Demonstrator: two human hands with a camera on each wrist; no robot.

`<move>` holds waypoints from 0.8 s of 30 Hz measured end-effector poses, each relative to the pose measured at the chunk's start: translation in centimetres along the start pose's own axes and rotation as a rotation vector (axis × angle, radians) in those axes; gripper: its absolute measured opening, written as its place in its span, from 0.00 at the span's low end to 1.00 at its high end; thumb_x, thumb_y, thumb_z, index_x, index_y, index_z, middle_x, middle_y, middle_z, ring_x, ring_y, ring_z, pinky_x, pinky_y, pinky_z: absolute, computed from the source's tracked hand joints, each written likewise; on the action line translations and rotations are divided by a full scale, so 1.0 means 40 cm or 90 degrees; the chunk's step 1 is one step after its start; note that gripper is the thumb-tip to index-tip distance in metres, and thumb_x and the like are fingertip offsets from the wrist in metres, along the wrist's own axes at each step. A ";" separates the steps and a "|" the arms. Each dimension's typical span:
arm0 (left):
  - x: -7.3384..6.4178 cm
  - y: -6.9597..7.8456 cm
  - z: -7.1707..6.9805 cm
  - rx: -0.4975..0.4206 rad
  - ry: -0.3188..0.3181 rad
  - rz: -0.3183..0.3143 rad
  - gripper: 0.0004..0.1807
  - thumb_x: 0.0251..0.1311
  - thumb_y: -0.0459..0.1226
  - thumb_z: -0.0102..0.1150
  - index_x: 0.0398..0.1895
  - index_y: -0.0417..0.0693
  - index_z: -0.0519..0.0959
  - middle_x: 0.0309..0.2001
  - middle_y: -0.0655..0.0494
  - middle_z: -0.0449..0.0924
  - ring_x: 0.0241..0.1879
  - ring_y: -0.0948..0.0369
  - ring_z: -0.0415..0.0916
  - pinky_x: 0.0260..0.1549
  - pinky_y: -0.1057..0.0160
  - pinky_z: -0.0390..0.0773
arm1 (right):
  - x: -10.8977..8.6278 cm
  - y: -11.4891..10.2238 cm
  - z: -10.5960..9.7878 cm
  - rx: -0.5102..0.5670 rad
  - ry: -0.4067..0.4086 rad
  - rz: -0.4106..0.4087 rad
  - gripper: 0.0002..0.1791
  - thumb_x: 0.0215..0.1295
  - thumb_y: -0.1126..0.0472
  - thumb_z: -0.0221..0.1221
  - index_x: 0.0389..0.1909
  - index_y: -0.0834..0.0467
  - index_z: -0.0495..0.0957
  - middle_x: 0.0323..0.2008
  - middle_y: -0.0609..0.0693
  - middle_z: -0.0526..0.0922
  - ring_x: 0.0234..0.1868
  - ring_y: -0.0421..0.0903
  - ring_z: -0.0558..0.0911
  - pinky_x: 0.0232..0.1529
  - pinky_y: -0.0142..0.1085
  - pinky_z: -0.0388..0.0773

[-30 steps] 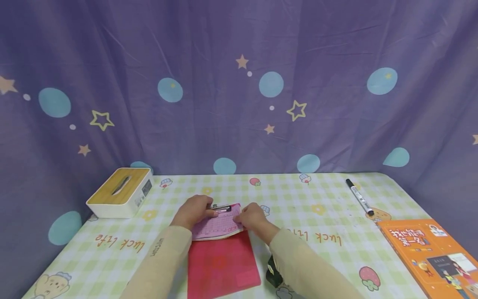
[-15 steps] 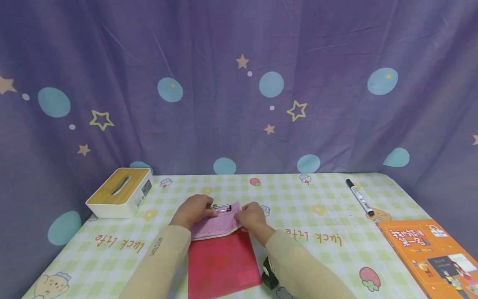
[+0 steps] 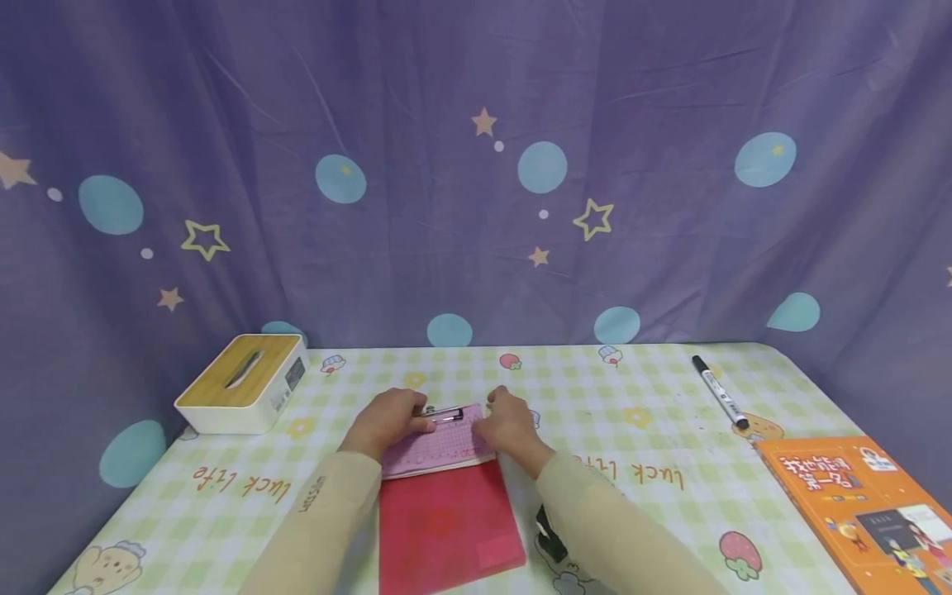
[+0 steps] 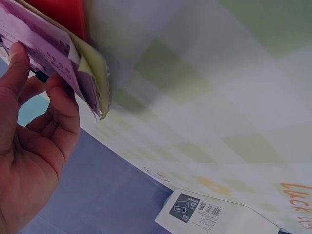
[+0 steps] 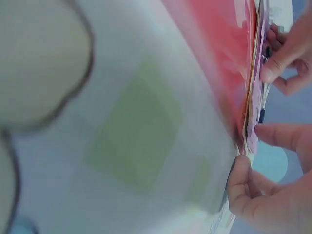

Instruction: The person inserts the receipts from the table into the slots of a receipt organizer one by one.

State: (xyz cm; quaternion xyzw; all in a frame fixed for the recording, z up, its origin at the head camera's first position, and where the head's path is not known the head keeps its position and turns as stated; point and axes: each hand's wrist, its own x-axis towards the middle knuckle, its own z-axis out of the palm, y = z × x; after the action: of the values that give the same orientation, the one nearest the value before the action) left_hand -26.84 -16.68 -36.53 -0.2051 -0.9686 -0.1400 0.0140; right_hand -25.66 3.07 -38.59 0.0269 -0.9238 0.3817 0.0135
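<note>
Pink printed papers (image 3: 435,450) lie in a stack on the upper part of a red folder (image 3: 446,529), mid-table in the head view. Across the stack's top runs a silver metal clip (image 3: 446,415) with black ends. My left hand (image 3: 387,421) holds the upper left corner, its thumb on the pink sheet and fingers at the back edge. In the left wrist view, yellowish sheets (image 4: 97,66) show under the pink ones. At the opposite corner my right hand (image 3: 513,426) pinches the stack's edge between thumb and fingertips, as the right wrist view shows.
A white tissue box (image 3: 241,384) with a wood-look lid stands at back left. To the right lie a marker (image 3: 720,392) and an orange book (image 3: 855,504). A black object (image 3: 550,535) is partly hidden by my right forearm.
The right corner of the pink papers was lifted and bent; it now lies flatter. My right hand has shifted slightly and its index finger points farther forward. The left hand keeps its hold.
</note>
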 end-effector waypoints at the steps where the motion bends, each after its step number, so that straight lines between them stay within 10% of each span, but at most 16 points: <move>1: 0.001 0.000 0.001 -0.001 -0.001 -0.001 0.21 0.58 0.40 0.73 0.19 0.45 0.68 0.19 0.58 0.61 0.25 0.60 0.63 0.32 0.59 0.67 | 0.003 0.005 -0.006 -0.005 -0.003 -0.013 0.22 0.54 0.65 0.69 0.49 0.66 0.76 0.38 0.61 0.84 0.42 0.57 0.82 0.46 0.50 0.78; 11: -0.009 0.001 -0.001 0.010 0.018 0.018 0.20 0.58 0.39 0.73 0.21 0.45 0.69 0.19 0.59 0.64 0.24 0.59 0.64 0.31 0.59 0.69 | -0.032 0.013 -0.032 -0.303 -0.122 -0.411 0.11 0.64 0.57 0.70 0.45 0.56 0.87 0.40 0.49 0.83 0.43 0.47 0.80 0.48 0.39 0.79; 24: -0.008 0.055 0.011 0.123 -0.004 -0.095 0.13 0.59 0.42 0.72 0.35 0.43 0.80 0.32 0.45 0.83 0.37 0.45 0.83 0.40 0.48 0.81 | -0.061 0.017 -0.013 -0.391 -0.093 -0.406 0.15 0.68 0.54 0.66 0.52 0.53 0.85 0.49 0.48 0.84 0.50 0.46 0.83 0.51 0.40 0.80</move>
State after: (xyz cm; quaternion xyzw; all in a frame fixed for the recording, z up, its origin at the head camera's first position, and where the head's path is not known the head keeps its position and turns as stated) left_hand -25.67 -14.74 -36.41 -0.1305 -0.9902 -0.0465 0.0203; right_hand -23.25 4.02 -38.82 0.3319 -0.9384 0.0633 0.0726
